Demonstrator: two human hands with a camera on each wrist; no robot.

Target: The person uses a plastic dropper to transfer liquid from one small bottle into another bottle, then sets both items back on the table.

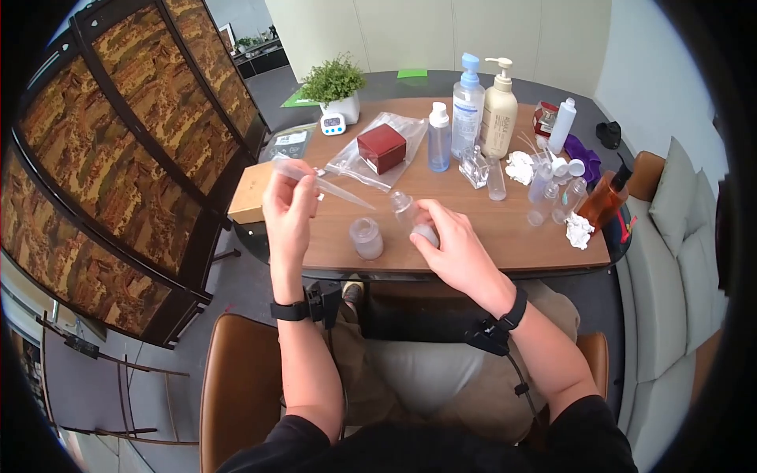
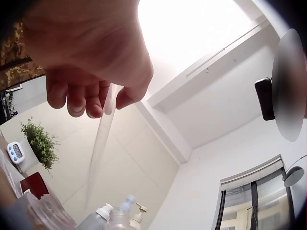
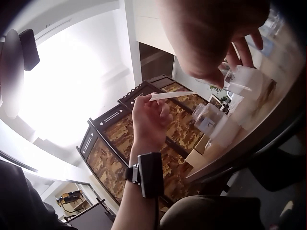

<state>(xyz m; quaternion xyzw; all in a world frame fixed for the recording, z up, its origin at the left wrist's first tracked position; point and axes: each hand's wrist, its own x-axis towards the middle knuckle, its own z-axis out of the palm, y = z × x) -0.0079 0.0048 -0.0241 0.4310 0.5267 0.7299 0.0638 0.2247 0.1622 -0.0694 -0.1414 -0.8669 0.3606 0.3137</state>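
My left hand (image 1: 287, 211) pinches a clear plastic pipette (image 1: 344, 194) by its bulb, above the table. The tapered tip slopes down to the right, close to the neck of a small clear bottle (image 1: 400, 203). In the left wrist view, thumb and fingertips hold the upper end of the pipette (image 2: 101, 134). My right hand (image 1: 459, 251) grips that bottle near its base, tilted with its mouth leaning left. Whitish, cloudy contents show in its lower part (image 3: 249, 84). Left of it, an uncapped clear jar (image 1: 367, 243) with cloudy contents stands upright on the table.
A cardboard box (image 1: 249, 191) sits at the left. Behind are a dark red box (image 1: 382, 147) on a plastic bag, a timer (image 1: 333, 124) and a potted plant (image 1: 334, 83). Pump bottles (image 1: 467, 114), small bottles, crumpled tissues (image 1: 579, 230) and an amber bottle (image 1: 604, 199) crowd the right.
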